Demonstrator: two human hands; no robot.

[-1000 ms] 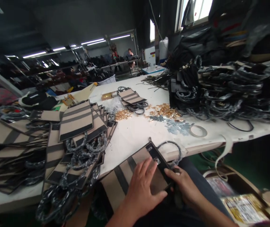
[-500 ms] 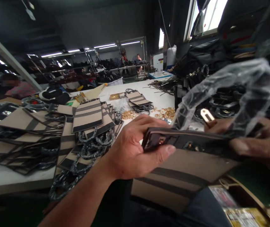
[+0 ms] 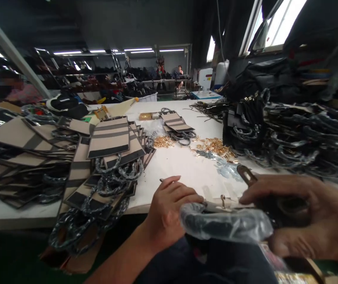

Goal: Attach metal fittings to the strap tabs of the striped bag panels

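My left hand (image 3: 171,211) is closed on the left end of a bag panel (image 3: 230,206), which is tilted nearly edge-on. The panel's curved handle (image 3: 228,225), wrapped in clear plastic, now arches toward me. A small gold fitting (image 3: 223,200) stands up at the panel's edge. My right hand (image 3: 310,213) curls around the right end, thumb low and fingers above. From that hand sticks a flat, dark tool with a slotted end (image 3: 247,174); the rest of it is hidden or blurred in the palm.
Striped beige-and-black panels with wrapped handles (image 3: 109,138) are piled on the left of the white table (image 3: 169,167). Gold fittings (image 3: 216,146) lie mid-table beside thin clear pieces (image 3: 228,169). Black bag parts (image 3: 305,130) are stacked right. An open box (image 3: 313,268) sits below right.
The panel has turned from face-on to edge-on and moved lower. Its handle has swung from pointing up to facing me. My left hand has dropped, and the slotted tool is turned differently.
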